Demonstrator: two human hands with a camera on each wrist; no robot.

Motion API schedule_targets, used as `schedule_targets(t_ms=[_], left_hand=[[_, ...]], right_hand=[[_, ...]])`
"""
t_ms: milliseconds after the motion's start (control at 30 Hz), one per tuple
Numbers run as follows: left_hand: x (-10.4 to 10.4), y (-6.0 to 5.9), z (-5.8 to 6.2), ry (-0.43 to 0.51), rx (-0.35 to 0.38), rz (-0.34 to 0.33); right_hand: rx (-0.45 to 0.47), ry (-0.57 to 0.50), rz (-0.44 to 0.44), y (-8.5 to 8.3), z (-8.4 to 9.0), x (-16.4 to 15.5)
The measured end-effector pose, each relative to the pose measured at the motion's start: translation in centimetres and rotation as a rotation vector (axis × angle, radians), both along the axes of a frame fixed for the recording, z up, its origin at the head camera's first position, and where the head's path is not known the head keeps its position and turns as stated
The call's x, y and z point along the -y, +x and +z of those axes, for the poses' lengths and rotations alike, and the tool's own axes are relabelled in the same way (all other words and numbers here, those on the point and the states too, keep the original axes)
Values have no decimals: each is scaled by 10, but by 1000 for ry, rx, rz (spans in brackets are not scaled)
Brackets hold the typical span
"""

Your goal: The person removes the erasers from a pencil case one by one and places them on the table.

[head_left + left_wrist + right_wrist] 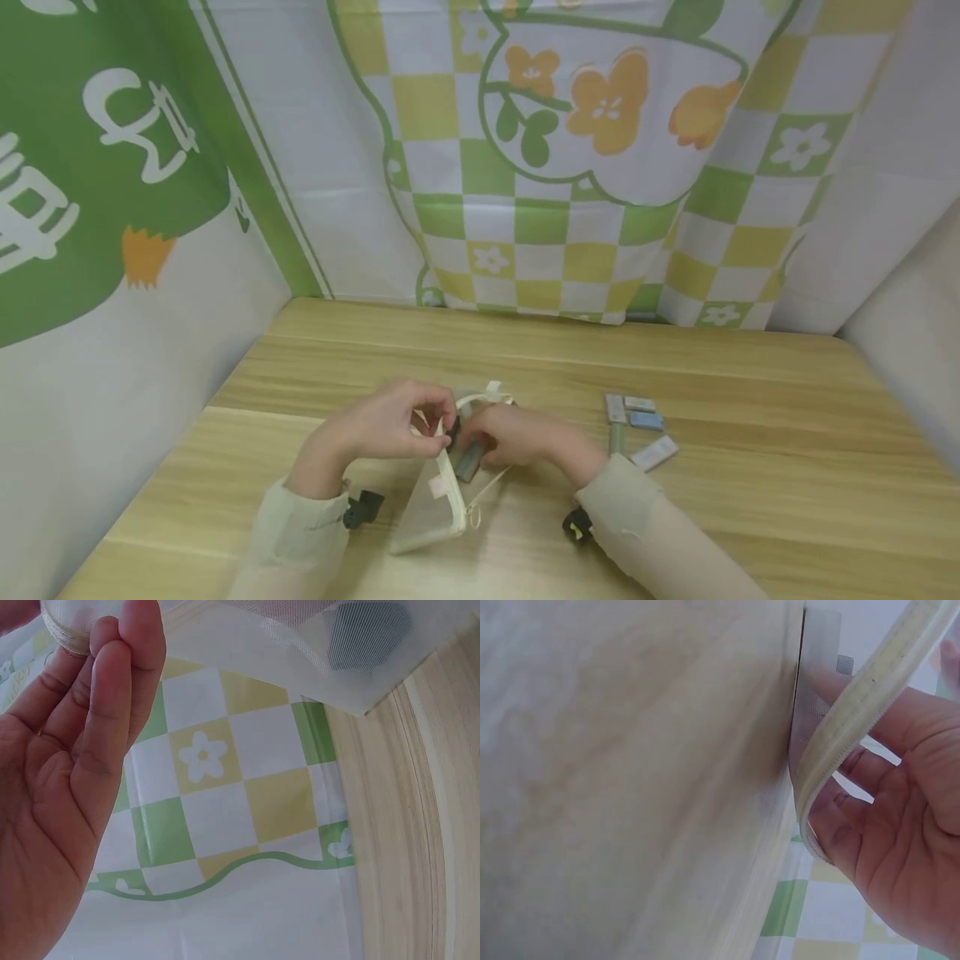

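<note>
A white mesh pouch (pixel 433 510) with a cream zipper rim lies on the wooden table (pixel 750 500) at the front middle. My left hand (pixel 438 429) pinches the pouch's rim (pixel 67 636) at its mouth and lifts it. My right hand (pixel 474 443) reaches into the mouth, its fingers around a small grey piece (pixel 468 461). In the left wrist view a dark grey piece (pixel 367 630) shows through the mesh (pixel 262 634). In the right wrist view the zipper rim (pixel 855 727) crosses my right hand's fingers (pixel 840 802), which pass behind the mesh.
Several small grey and blue flat pieces (pixel 647 421) and a green one (pixel 617 437) lie on the table to the right of my hands. Printed cloth walls (pixel 525 208) close the back and both sides.
</note>
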State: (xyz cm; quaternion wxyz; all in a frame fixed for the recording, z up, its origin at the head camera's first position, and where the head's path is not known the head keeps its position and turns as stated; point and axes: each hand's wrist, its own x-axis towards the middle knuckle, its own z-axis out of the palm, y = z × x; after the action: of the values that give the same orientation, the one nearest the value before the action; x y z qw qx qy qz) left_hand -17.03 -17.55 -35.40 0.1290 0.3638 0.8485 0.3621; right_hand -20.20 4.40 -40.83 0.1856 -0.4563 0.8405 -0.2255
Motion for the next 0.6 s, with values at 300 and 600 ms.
schedule_targets(t_ms=[300, 600], left_hand=[[-1, 2, -1, -3, 4, -2], [0, 0, 0, -11, 17, -1]], right_hand=[[4, 12, 11, 1, -3, -1], [-38, -7, 20, -1, -1, -1]])
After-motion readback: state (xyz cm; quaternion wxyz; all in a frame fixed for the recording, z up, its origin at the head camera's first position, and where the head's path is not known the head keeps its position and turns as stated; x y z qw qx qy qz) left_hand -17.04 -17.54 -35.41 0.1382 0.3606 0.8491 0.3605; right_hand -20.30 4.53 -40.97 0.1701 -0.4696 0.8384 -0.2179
